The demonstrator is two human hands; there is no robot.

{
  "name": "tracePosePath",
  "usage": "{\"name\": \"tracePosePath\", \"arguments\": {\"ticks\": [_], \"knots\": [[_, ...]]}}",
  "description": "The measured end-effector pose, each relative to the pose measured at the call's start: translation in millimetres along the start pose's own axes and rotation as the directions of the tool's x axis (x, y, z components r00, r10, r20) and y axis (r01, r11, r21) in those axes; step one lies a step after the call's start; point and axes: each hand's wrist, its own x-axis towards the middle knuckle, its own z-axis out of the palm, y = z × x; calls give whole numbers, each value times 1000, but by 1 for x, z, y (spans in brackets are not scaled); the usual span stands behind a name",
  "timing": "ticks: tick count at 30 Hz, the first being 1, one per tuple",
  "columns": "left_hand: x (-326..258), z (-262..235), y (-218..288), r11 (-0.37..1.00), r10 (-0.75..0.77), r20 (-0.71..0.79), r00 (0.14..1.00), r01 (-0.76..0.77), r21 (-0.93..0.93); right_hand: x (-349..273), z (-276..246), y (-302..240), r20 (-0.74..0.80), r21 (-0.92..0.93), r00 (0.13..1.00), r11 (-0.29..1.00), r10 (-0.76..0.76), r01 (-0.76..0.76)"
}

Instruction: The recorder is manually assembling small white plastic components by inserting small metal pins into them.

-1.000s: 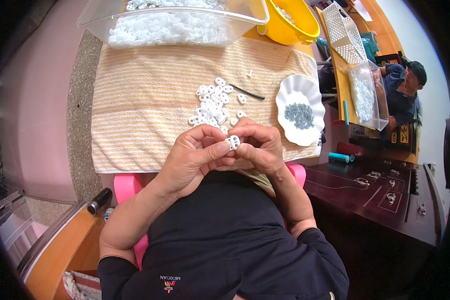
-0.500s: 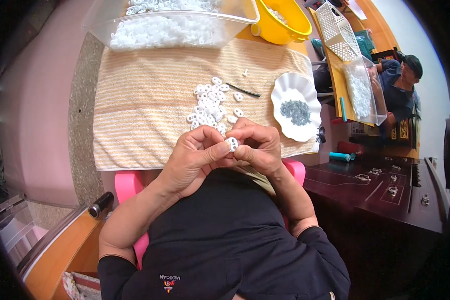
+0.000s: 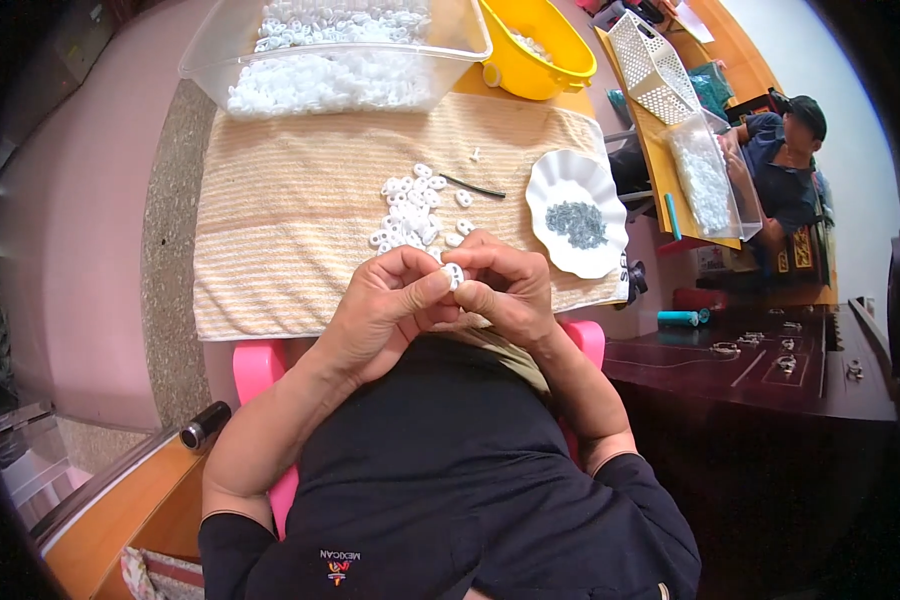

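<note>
My left hand (image 3: 385, 298) and my right hand (image 3: 513, 287) meet over the near edge of a striped towel (image 3: 280, 230). Between their fingertips they pinch one small white oval plastic piece with two holes (image 3: 455, 277). Just beyond my fingers lies a loose pile of the same white pieces (image 3: 407, 212), with a few strays to its right. A thin black stick (image 3: 473, 186) rests beside the pile, and a tiny white part (image 3: 475, 155) lies farther back. To the right, a scalloped white dish (image 3: 558, 172) holds small grey bits (image 3: 576, 225).
A clear plastic bin (image 3: 460, 75) full of white pieces stands at the back, with a yellow tub (image 3: 540, 75) beside it. At far right a person (image 3: 778, 150) sits by another bin (image 3: 708, 180). A dark panel with metal fittings (image 3: 750, 370) extends at right.
The whole view has shifted slightly. The white piece has turned a little between my fingertips, while both hands keep their pinch on it.
</note>
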Motion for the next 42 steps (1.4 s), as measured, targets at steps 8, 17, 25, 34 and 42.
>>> {"name": "tracePosePath", "arguments": {"ticks": [8, 17, 25, 34, 42], "knots": [[-1, 1, -1, 1000, 2, 25, 1000, -3, 20, -3, 3, 0, -13, -27, 998, 998, -59, 59], [-1, -3, -6, 999, 21, 95, 995, -25, 40, -6, 5, -5, -12, 26, 998, 998, -63, 63], [0, -1, -4, 999, 37, 68, 997, -40, 34, -7, 5, -4, -29, -23, 996, 996, -83, 82], [1, 0, -4, 999, 34, 67, 997, -36, 31, -8, 4, -3, -60, -173, 991, 979, -116, 104], [1, 0, -4, 999, 31, 74, 997, -33, 25, -8, 6, -3, -83, -209, 983, 967, -164, 143]]}}
